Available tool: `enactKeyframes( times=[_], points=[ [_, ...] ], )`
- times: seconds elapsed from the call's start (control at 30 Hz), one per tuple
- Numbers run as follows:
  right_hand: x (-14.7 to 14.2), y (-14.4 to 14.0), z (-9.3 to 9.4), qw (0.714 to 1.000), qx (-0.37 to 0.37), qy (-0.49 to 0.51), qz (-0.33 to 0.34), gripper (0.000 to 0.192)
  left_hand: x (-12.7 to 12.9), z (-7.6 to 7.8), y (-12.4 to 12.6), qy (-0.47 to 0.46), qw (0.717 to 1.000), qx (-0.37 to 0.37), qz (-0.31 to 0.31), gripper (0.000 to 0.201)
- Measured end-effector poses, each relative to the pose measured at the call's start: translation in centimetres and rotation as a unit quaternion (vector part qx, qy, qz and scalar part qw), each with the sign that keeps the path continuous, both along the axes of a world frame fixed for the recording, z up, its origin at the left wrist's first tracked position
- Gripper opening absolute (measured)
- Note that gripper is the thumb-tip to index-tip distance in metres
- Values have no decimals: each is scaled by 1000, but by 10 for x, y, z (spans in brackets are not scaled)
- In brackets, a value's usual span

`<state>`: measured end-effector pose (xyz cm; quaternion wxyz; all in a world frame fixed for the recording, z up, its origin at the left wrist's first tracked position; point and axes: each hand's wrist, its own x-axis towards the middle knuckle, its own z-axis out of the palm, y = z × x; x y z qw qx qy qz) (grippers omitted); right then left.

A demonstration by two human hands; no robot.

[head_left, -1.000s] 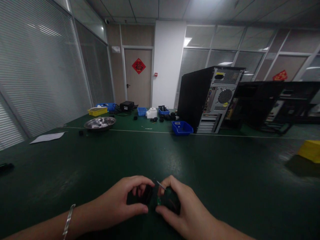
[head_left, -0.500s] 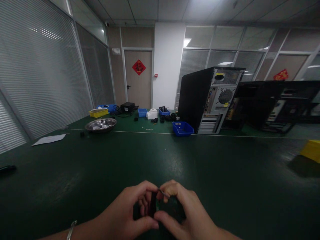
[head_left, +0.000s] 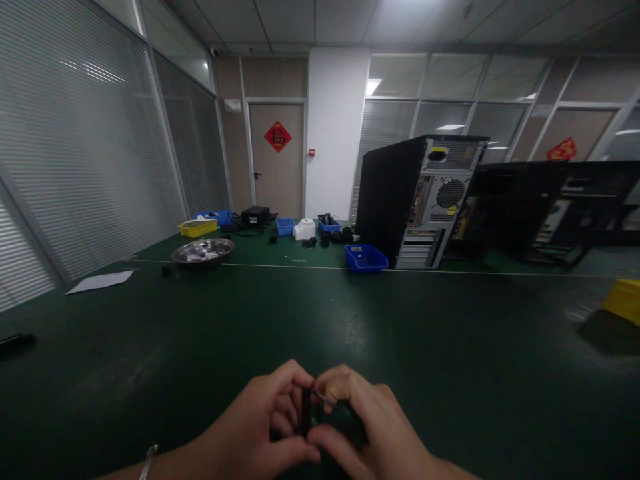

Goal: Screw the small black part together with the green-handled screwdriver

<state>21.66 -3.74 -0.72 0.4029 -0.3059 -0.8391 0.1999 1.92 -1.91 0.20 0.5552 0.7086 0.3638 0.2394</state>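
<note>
Close together at the bottom middle, my left hand (head_left: 265, 420) and my right hand (head_left: 373, 423) are both closed. Between them is a small dark piece with a green part (head_left: 307, 410), perhaps a circuit board; its exact kind cannot be made out. My left thumb and fingers pinch its left side upright. The right thumb presses at its lower end, while the curled right index finger is at a thin dark strip (head_left: 323, 396) near the top. My fingers hide much of both. A light bracelet circles my left wrist.
Across the green table (head_left: 240, 313) stand a metal bowl (head_left: 203, 251), a blue tray (head_left: 367, 259) and a black computer case (head_left: 390, 200). White paper (head_left: 100, 281) lies at left, above a dark object (head_left: 16, 343). A yellow bin (head_left: 623, 300) is at the right edge.
The thin strip between my fingers has dropped slightly lower and sits closer to the dark piece. Both hands keep their grip and nearly the same place.
</note>
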Motion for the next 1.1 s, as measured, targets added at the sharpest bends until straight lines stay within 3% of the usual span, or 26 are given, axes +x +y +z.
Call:
enactKeyframes(
  times=[0.27,0.5,0.7,0.9,1.0,1.1],
  points=[
    [-1,0,5,998,60,-30,8,17,-1,16,-6,-151,981,-97,-73,25],
    [-5,3,-3,989,144,-36,17,10,4,-2,-2,-196,974,-109,-31,29],
    [-3,3,-2,988,143,-51,19,16,1,-5,3,-213,968,-128,-39,20],
    [4,-3,8,998,55,-16,-12,28,-11,-6,24,-187,977,-90,41,23],
    [6,-3,10,999,33,-7,-14,29,-22,-6,43,-209,965,-68,141,28],
    [8,-1,10,1000,9,12,-10,27,-36,-4,64,-246,931,-64,261,32]
  ],
)
